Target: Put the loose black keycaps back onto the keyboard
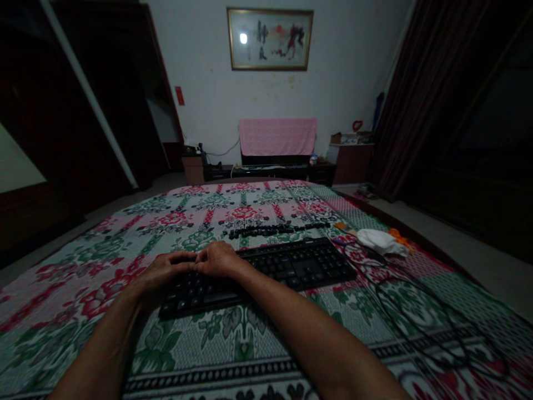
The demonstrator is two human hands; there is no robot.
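Observation:
A black computer keyboard [308, 268] lies on the patterned cloth, slightly slanted. Over its upper left part my left hand [164, 272] and my right hand [219, 259] meet, fingertips nearly touching. Both hands have their fingers drawn together in a pinch against the keys; whatever is between them is hidden and too small to name. Behind the keyboard, loose black keycaps [266, 229] lie in a long, uneven row.
Right of the keyboard are a crumpled white cloth [380, 241], an orange item [402, 241] and a flat orange-ended tool [345, 228]. A black cable [433, 297] loops over the tablecloth [245, 333] at right. A low cabinet [320, 175] stands beyond.

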